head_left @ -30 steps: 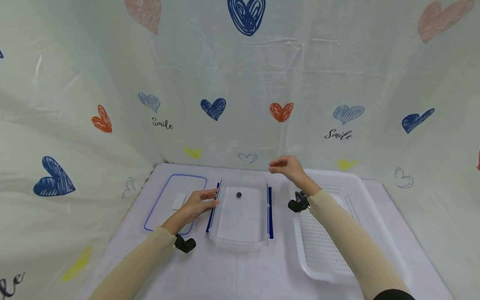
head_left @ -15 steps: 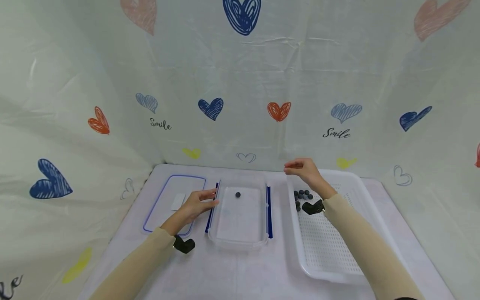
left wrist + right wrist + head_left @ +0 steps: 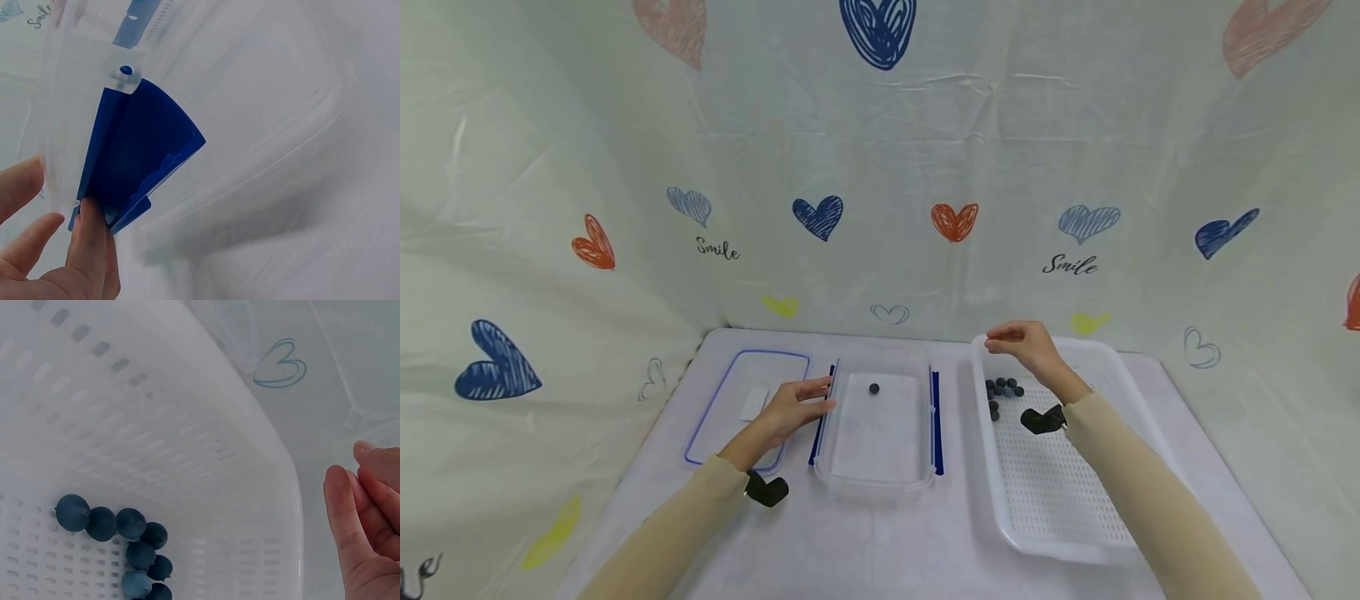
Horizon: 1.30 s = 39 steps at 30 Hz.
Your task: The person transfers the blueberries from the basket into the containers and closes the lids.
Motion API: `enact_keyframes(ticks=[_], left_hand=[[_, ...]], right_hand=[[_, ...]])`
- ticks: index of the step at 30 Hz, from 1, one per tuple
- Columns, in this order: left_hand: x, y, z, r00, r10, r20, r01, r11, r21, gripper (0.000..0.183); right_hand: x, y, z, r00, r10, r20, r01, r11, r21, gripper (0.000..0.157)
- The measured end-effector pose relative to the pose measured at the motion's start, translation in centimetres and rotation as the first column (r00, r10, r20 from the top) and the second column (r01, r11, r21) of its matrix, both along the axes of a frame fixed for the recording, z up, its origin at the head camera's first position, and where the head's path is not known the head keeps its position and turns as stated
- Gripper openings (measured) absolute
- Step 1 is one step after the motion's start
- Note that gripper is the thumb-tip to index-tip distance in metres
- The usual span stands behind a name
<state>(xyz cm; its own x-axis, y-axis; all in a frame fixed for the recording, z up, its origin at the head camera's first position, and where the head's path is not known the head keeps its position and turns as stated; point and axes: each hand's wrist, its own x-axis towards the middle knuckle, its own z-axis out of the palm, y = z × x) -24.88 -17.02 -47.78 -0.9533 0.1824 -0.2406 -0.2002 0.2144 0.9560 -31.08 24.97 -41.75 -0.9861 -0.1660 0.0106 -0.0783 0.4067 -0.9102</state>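
Note:
A clear food container [image 3: 883, 483] with blue side clips stands mid-table, one blueberry [image 3: 874, 388] on its floor. My left hand [image 3: 790, 410] holds its left side; the left wrist view has the fingers at the blue clip [image 3: 134, 150] and the rim. To the right is a white perforated basket [image 3: 1060, 492]. Several blueberries [image 3: 139, 555] cluster in its far left corner. Over the basket's far left rim hovers my right hand [image 3: 1026, 343], fingers loosely bent, with nothing seen between them. The right wrist view puts that hand [image 3: 369, 519] beside the basket wall, apart from the berries.
Left of the container lies a clear lid [image 3: 775, 367] with a blue seal, a white label [image 3: 755, 403] on it. A heart-printed curtain [image 3: 880, 167] hangs behind the table and along its sides. White cloth [image 3: 820, 550] covers the table.
My right hand has moved right, from between the container and the basket to over the basket's rim, uncovering the blueberries there. The left hand stays at the container's side.

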Motion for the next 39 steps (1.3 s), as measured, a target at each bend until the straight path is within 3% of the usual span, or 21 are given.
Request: enact_keyframes(ticks=[15,39], left_hand=[[0.1,-0.1,-0.1,1.0,0.005,0.01,-0.006,1.0,0.021,0.058],[0.1,0.1,0.1,1.0,0.0,0.012,-0.001,0.998,0.057,0.057]], right_hand=[[1.3,1.9,-2.1,0.999,-0.027,0.018,0.026,0.999,0.047,0.031],[3.5,3.6,-6.1,1.0,0.023,-0.001,-0.023,0.992,0.126,0.024]])
